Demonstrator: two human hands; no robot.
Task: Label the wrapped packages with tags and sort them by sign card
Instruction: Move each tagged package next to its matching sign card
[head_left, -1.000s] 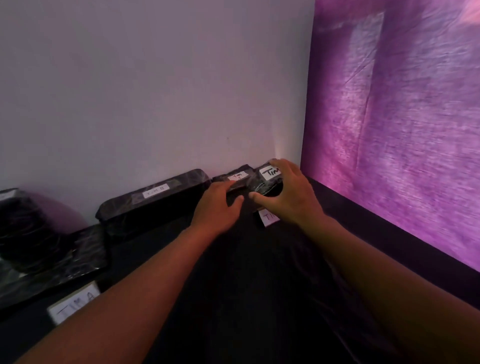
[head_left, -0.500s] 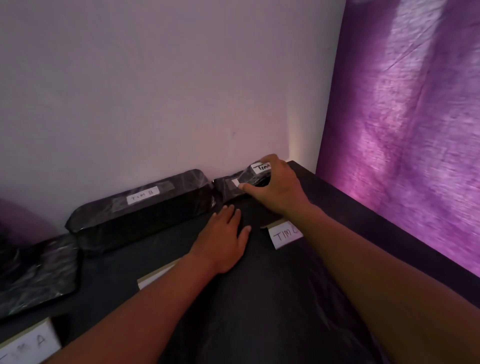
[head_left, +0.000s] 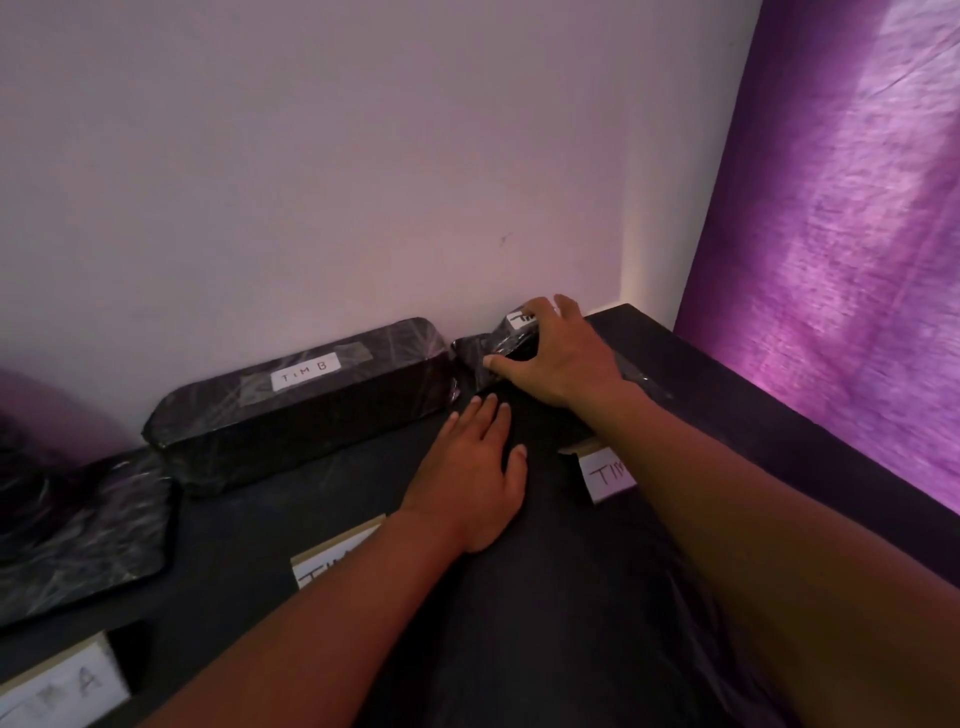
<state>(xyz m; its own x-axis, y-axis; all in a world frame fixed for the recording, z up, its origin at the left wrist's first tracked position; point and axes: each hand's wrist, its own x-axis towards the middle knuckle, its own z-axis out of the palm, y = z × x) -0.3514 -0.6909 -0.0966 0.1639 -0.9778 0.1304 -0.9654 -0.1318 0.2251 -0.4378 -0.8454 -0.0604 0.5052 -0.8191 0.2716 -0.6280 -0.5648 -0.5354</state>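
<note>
Pale wall (head_left: 322, 156) runs behind, w/ a small dark mark mid-right. Purple curtain (head_left: 841, 260) hangs at right, lit in streaks. Black table (head_left: 519, 649) below.

Small black wrapped package (head_left: 511, 340) against wall, long "TIM B" package (head_left: 306, 402) alongside

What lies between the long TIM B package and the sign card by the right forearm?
In the head view, the left hand rests flat on the black table cover, between the TIM B package and that sign card.
</note>
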